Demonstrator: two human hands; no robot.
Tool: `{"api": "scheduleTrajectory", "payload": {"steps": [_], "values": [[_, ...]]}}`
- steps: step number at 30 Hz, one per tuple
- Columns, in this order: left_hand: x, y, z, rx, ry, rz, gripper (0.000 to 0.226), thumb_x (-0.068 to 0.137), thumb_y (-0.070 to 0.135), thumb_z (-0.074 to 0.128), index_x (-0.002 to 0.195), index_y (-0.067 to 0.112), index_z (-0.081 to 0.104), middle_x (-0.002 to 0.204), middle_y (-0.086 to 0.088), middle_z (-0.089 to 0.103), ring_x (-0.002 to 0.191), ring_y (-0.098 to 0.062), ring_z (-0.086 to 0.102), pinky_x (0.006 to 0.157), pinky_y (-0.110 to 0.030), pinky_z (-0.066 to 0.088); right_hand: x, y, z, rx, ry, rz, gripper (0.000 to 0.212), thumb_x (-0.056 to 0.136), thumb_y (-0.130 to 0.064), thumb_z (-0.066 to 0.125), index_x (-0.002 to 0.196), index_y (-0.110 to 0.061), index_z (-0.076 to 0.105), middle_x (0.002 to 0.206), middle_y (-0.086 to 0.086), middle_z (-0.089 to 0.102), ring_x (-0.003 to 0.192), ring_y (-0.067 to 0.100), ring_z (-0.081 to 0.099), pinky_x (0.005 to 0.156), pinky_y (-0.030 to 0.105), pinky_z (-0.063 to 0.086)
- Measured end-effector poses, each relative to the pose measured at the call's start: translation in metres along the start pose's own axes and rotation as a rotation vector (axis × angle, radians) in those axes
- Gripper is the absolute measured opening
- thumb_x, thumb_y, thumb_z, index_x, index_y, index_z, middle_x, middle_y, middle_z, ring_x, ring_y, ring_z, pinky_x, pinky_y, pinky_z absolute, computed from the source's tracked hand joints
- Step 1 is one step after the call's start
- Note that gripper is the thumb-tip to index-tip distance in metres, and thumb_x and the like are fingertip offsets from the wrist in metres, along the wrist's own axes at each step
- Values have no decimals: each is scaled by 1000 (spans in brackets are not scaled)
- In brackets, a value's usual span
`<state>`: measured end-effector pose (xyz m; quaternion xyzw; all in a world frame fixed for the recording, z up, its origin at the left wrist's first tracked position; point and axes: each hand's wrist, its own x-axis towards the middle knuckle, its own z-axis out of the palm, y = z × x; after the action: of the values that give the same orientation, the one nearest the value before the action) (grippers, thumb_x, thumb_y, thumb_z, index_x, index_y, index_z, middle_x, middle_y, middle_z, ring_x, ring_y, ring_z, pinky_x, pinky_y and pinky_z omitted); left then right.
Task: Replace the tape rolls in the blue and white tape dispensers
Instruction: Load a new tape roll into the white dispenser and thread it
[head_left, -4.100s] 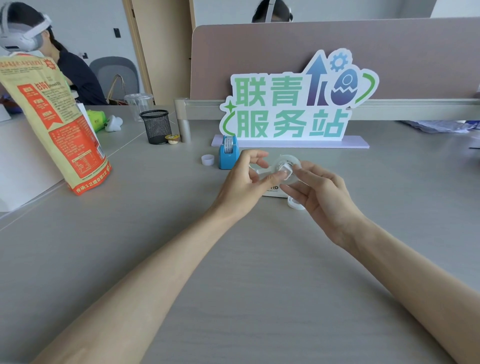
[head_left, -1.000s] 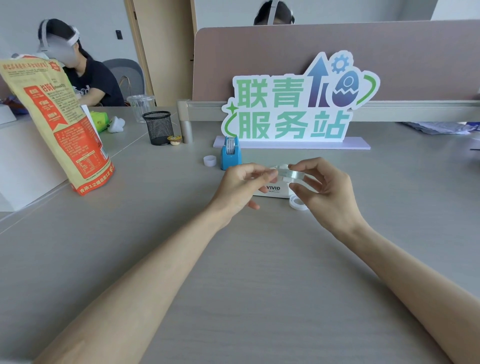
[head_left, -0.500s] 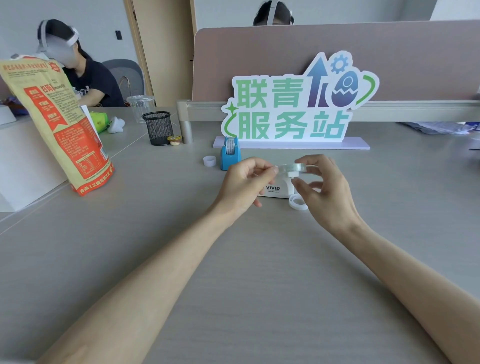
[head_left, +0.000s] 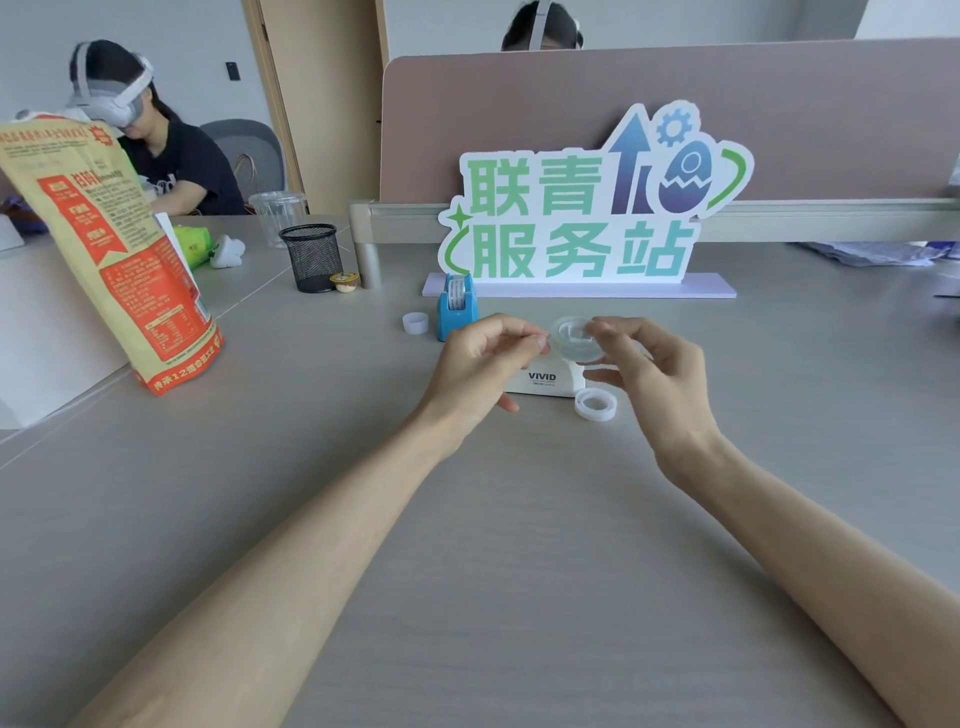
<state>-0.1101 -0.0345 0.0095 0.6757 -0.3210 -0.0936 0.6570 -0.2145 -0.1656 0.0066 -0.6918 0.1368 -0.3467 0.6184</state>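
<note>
My right hand (head_left: 649, 374) holds a clear tape roll (head_left: 571, 340) by its rim, its open face tilted toward me, just above the white tape dispenser (head_left: 545, 382) marked VIVID. My left hand (head_left: 480, 366) pinches at the roll's left edge, apparently on the tape's loose end. A second white roll (head_left: 596, 404) lies flat on the desk to the right of the white dispenser. The blue tape dispenser (head_left: 457, 306) stands behind my left hand with a roll in it. A small white core (head_left: 415, 322) sits to its left.
A green-lettered sign (head_left: 587, 218) on a lilac base stands behind the dispensers. A black mesh pen cup (head_left: 311, 257) and a tall orange-and-tan bag (head_left: 104, 244) are at the left. A person in a headset sits at the far left desk.
The roll in my right hand has tipped from lying nearly flat to facing me, and my left hand's pinch has stayed at its left edge. Both hands rose slightly.
</note>
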Motion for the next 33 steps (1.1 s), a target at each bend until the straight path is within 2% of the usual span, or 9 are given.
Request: {"api": "scheduleTrajectory", "payload": {"steps": [2, 4, 6, 10, 14, 17, 21, 26, 33], "values": [[-1, 0, 0, 9, -5, -7, 8, 89, 19, 63, 86, 19, 71, 88, 3, 73, 71, 7, 57, 43, -23, 48, 0, 2, 1, -44, 34, -33, 14, 87, -27, 68, 90, -14, 71, 97, -5, 73, 84, 18, 71, 70, 34, 62], [-1, 0, 1, 15, -3, -4, 9, 89, 21, 64, 86, 18, 72, 86, 5, 74, 70, 7, 57, 43, -23, 48, -1, 3, 1, -69, 46, -69, 14, 84, -26, 73, 92, -16, 69, 92, 10, 71, 81, 24, 69, 56, 17, 53], [-1, 1, 0, 13, 9, -6, 9, 89, 23, 65, 86, 20, 73, 81, 12, 73, 69, 8, 57, 42, -22, 47, -2, 2, 1, -77, 56, -96, 17, 83, -23, 74, 95, -18, 64, 85, 10, 67, 72, 16, 64, 50, 11, 46], [1, 1, -1, 5, 40, -20, 6, 85, 20, 69, 85, 23, 73, 69, 19, 70, 65, 9, 58, 41, -21, 45, -1, 1, 3, -42, 48, -160, 27, 82, -18, 75, 103, -23, 59, 106, -3, 68, 94, 15, 68, 72, 24, 56], [8, 0, 1, -27, 81, -12, 7, 84, 15, 70, 85, 22, 70, 75, 11, 66, 62, 7, 56, 40, -20, 42, 7, 6, 9, -99, 60, -208, 22, 85, -11, 70, 105, -18, 63, 105, -4, 70, 101, 11, 67, 90, 32, 55], [18, -4, 0, -18, 152, 9, 9, 85, 14, 67, 85, 22, 65, 81, 12, 64, 64, 6, 53, 48, -15, 41, 19, 9, 12, -167, 51, -260, 21, 87, -4, 65, 100, -20, 64, 100, -6, 70, 96, 5, 66, 92, 30, 54], [34, -9, -2, 137, 224, 87, 7, 87, 15, 62, 85, 22, 62, 89, 13, 62, 72, 6, 51, 65, -4, 38, 33, 19, 16, -219, 96, -314, 26, 88, 3, 60, 98, -21, 63, 104, 6, 69, 96, 17, 67, 91, 32, 54], [41, -24, 2, 162, 282, 114, 7, 89, 12, 58, 92, 17, 62, 91, 12, 59, 73, 19, 49, 63, 2, 35, 42, 35, 19, -309, 66, -322, 24, 89, 0, 59, 106, -15, 67, 107, 4, 70, 96, 15, 67, 89, 33, 54], [44, -33, 1, 221, 289, 131, 9, 88, 13, 59, 96, 13, 64, 88, 13, 58, 69, 18, 48, 62, 1, 35, 44, 37, 18, -394, 22, -332, 25, 92, -3, 56, 110, -15, 67, 108, 0, 69, 100, 13, 66, 91, 28, 52]]}}
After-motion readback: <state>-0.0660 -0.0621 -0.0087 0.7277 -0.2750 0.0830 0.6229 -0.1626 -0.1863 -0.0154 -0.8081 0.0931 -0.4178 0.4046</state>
